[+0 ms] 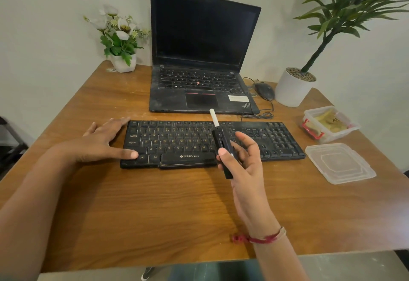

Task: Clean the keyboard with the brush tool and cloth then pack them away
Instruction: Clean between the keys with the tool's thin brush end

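"Where was the brush tool when the shot was taken?"

"In the person's right grip (243, 163), held over the middle of the black keyboard (177, 141). The thumb pinned the dark body of the brush tool (222, 145) against curled fingers, with the forefinger raised above them. Its white tip pointed away, toward the open laptop (203, 37) at the back of the wooden table (155, 203). Whether the tool touched the keys, I could not tell."

"And the other one?"

"The left grip (104, 141) held nothing: fingers straight and spread wide, palm down on the table at the keyboard's left end, thumb lying across the bottom-left keys. The keyboard lay flat, just in front of the laptop."

"Anything on the right side?"

"A clear container (336, 137) with red clips stood open near the keyboard's right end, a yellowish wad (329, 121) inside — cloth or not, I could not say. Its clear lid (340, 163) lay flat beside it, nearer the person. Behind them stood a white pot (290, 90) with a green plant, and a mouse (264, 90) just beside the pot. A small pot of white flowers (119, 32) sat at the far-left corner — well apart from everything else."
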A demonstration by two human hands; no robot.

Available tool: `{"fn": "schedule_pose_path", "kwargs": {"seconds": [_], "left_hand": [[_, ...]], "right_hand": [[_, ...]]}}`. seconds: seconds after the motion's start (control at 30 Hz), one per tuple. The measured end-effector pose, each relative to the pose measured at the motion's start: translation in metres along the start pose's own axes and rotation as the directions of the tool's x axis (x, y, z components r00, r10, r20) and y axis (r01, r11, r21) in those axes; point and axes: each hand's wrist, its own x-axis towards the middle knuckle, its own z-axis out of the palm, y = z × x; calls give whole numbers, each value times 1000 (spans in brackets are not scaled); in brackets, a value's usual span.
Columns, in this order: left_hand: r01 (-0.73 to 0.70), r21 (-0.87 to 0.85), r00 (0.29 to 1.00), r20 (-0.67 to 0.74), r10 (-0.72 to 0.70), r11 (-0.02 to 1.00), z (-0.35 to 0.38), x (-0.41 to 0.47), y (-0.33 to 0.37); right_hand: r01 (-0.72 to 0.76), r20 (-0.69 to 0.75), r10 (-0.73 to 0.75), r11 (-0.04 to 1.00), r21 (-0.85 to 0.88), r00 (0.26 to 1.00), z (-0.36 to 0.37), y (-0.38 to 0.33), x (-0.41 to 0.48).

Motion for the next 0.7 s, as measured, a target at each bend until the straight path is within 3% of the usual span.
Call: {"fn": "schedule_pose_path", "kwargs": {"seconds": [0.43, 0.7], "left_hand": [[10, 29, 999, 32, -11, 1000, -2, 1, 0], [-1, 48, 1000, 28, -1, 999, -1, 3, -5]], "right_hand": [[-194, 103, 180, 971, 139, 978, -3, -12, 3], [-213, 35, 214, 976, -38, 976, 2, -20, 5]]}}
